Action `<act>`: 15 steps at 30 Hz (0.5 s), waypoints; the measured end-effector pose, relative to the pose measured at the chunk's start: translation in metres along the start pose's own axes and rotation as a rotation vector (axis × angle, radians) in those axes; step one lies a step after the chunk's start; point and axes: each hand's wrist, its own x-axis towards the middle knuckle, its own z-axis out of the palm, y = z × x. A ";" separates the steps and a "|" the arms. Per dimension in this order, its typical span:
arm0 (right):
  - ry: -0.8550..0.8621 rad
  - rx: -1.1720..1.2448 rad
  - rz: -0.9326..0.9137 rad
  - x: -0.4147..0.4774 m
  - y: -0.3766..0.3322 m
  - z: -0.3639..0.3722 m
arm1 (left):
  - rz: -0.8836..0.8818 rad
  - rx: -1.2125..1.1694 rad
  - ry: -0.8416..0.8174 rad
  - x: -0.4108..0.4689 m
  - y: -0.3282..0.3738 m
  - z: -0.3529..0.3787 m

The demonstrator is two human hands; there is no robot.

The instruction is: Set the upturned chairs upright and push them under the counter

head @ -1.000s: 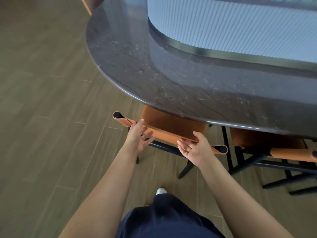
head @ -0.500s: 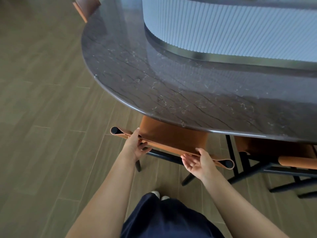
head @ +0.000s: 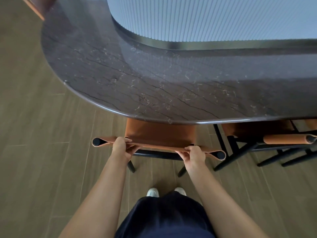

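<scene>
An orange leather chair with black legs stands upright, its seat partly under the dark marble counter. My left hand grips the top edge of its backrest near the left end. My right hand grips the same edge near the right end. A second orange chair stands upright to the right, tucked under the counter.
A ribbed white wall rises from the counter's far side. Part of another orange chair shows at the top left. Wood-plank floor spreads to the left. My shoes stand just behind the chair.
Both hands went from open fingers on the backrest to curled grips on its top edge. The chair has slid further under the counter and I have stepped closer.
</scene>
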 end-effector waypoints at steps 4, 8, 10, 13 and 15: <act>0.009 0.020 -0.039 0.008 -0.014 -0.013 | 0.015 -0.032 0.013 -0.002 -0.015 0.008; -0.002 -0.024 -0.067 0.021 -0.048 -0.034 | 0.059 -0.061 0.004 -0.012 -0.046 0.034; 0.002 -0.048 -0.071 0.028 -0.067 -0.044 | 0.073 -0.084 0.003 -0.017 -0.061 0.048; -0.004 -0.083 -0.079 0.039 -0.096 -0.059 | 0.096 -0.119 -0.006 -0.020 -0.086 0.071; -0.009 -0.087 -0.097 0.047 -0.115 -0.067 | 0.107 -0.121 0.001 -0.023 -0.099 0.088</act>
